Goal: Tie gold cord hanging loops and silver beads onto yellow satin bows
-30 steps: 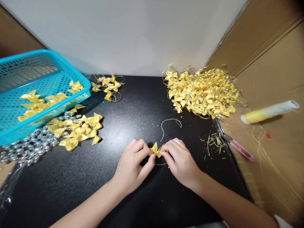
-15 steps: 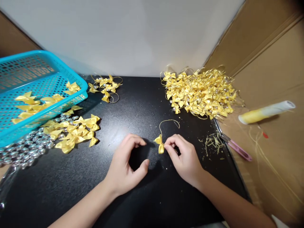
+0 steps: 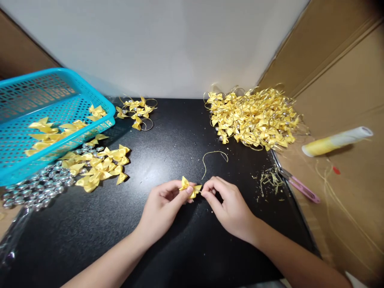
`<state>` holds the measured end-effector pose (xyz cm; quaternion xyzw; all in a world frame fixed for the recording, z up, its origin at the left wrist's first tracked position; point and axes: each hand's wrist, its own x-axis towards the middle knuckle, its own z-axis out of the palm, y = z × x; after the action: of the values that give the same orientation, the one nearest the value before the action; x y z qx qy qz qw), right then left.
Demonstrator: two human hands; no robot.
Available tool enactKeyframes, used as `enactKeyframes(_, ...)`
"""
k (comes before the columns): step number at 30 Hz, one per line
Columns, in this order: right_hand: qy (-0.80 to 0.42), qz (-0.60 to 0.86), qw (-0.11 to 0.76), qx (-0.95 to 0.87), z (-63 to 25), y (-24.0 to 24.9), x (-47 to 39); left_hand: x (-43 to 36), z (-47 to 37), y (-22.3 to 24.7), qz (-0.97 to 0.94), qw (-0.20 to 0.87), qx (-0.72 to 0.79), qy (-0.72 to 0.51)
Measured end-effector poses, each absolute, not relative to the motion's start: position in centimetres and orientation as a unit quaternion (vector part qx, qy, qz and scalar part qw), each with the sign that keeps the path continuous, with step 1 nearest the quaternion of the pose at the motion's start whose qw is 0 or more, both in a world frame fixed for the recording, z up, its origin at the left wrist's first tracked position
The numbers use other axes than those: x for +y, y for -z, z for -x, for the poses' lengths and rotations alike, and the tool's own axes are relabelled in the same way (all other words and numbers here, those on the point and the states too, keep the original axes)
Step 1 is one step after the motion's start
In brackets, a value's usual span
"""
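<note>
A yellow ribbon bow [image 3: 195,190] is pinched between the thumb and fingers of my left hand [image 3: 162,206], above the black tabletop. To its right, my right hand [image 3: 229,206] is closed, thumb against forefinger, on a short stretch of gold cord coming out of the bow's right side. Its fingertips hide the cord's end. A longer piece of the thin gold cord [image 3: 204,163] curves up from behind the bow and lies in a loose hook on the black table [image 3: 168,148].
At left stands a turquoise basket [image 3: 105,125] with yellow bows inside; loose bows [image 3: 102,168] and clear beads [image 3: 45,186] lie beside it. Looped bows form a small group [image 3: 136,114] and a large heap [image 3: 252,116]. Pink-handled snips [image 3: 303,190], cord scraps [image 3: 270,180] and a tube [image 3: 336,142] are right.
My left hand, open and apart before, has closed on the bow. The bow has shifted slightly left and turned. My right fingers now sit a little away from it, on the cord.
</note>
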<state>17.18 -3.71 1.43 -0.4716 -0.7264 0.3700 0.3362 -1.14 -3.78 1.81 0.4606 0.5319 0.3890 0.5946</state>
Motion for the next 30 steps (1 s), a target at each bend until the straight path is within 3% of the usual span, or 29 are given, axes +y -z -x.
enactKeyframes(6,-0.377,0.514,0.354,-0.684,-18.1,-1.8,-3.2,-2.5,3.0,-1.3,-0.432,0.527,0.582,-0.443)
enactKeyframes(11,-0.362,0.499,0.364,-0.698,-18.2,-1.9,-3.0,-2.5,2.2,-1.7,-0.425,0.606,0.561,-0.372)
enactKeyframes(16,-0.308,0.454,0.345,-0.762,-18.2,-1.9,-3.1,-3.2,1.5,-1.6,-0.406,0.648,0.506,-0.399)
enactKeyframes(22,-0.279,0.481,0.401,-0.728,-18.0,-1.7,-3.2,-3.6,1.2,-1.3,-0.429,0.673,0.465,-0.384)
enactKeyframes(26,-0.302,0.463,0.413,-0.724,-17.5,-2.0,-3.4,-4.0,1.1,-1.5,-0.487,0.634,0.453,-0.394)
enactKeyframes(30,-0.366,0.433,0.383,-0.729,-16.9,-3.3,-3.1,-3.9,1.7,-2.5,-0.622,0.519,0.448,-0.377)
